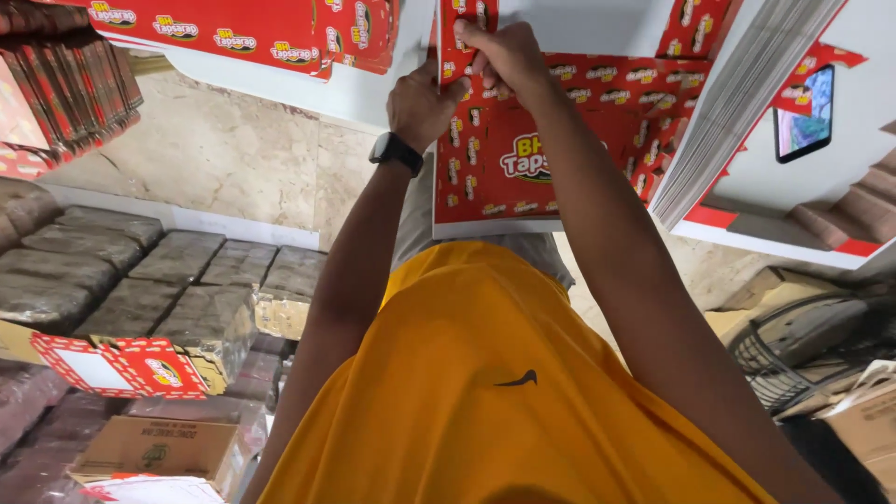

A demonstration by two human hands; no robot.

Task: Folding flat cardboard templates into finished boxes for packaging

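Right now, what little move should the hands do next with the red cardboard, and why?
Probably fold the flap down. Both the left hand and right hand pinch the top edge of the flat red carton sheet, which still lies unfolded on the white surface.

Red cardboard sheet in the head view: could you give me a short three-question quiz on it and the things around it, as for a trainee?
1. True or false: the left hand and the right hand both grip the red cardboard sheet.
2. Which wrist wears the black watch? A) left B) right C) neither
3. Fill in: in the picture, the phone lies to the ___ of the sheet.

Key: 1 true; 2 A; 3 right.
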